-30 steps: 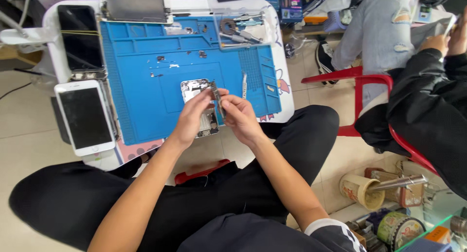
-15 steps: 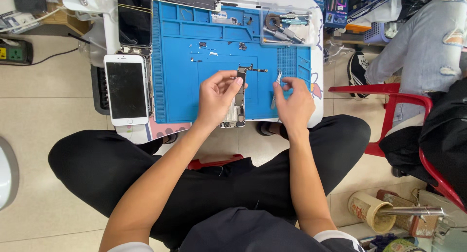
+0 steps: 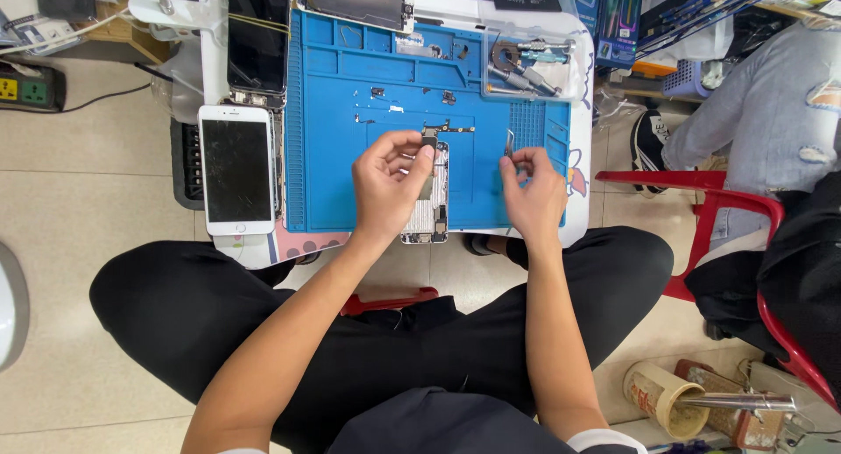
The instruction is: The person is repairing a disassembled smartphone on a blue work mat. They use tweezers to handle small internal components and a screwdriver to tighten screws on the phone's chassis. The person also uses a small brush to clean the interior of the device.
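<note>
An opened phone body [image 3: 431, 211] lies on a blue repair mat [image 3: 350, 156], its lower end over the mat's near edge. My left hand [image 3: 390, 184] rests on the phone and pinches a small dark part at its top end. To the right, my right hand [image 3: 531, 191] grips thin metal tweezers [image 3: 509, 143], their tips pointing up above the mat, clear of the phone. Tiny screws and small metal parts [image 3: 412, 121] lie scattered on the mat beyond the phone.
A white phone with a dark screen [image 3: 236, 169] lies left of the mat, another dark phone [image 3: 257, 38] beyond it. A clear tray of tools [image 3: 526, 60] sits at the mat's far right. Red chairs [image 3: 727, 209] and another seated person [image 3: 771, 104] are on the right.
My right hand has moved right, away from the phone, with the tweezers. My left hand stays on the phone's top end. The camera view has shifted.
</note>
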